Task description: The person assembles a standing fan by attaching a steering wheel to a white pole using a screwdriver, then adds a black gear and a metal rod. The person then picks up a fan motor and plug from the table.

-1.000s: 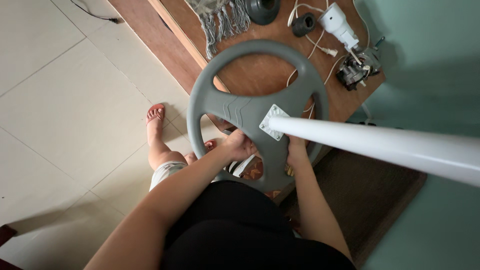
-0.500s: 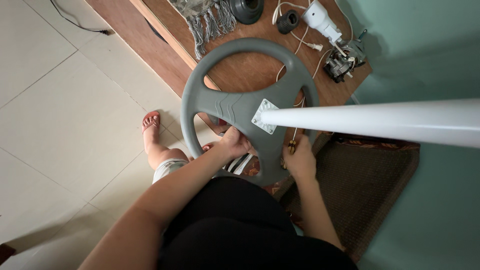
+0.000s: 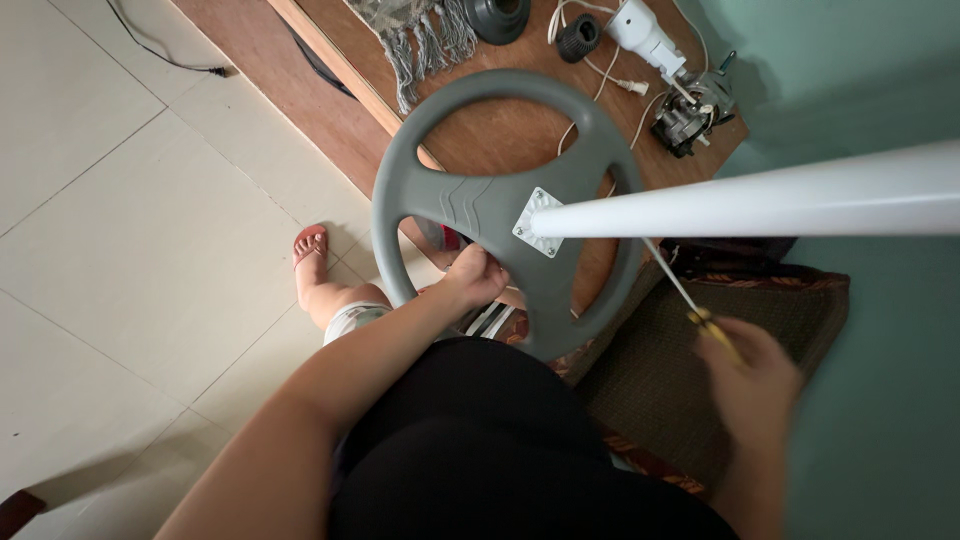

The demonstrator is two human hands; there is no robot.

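Grey fan base (image 3: 470,205) gripped by left hand (image 3: 474,276); right hand (image 3: 752,372) fingers clasp a yellow-handled screwdriver (image 3: 700,312).

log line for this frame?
left hand: grips grey base | right hand: holds screwdriver | white pole: on base

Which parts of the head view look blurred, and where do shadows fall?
Head view: the right hand and its screwdriver are motion-blurred; the left hand on the grey fan base stays sharp; the white pole looms large; soft shadows darken the green wall.
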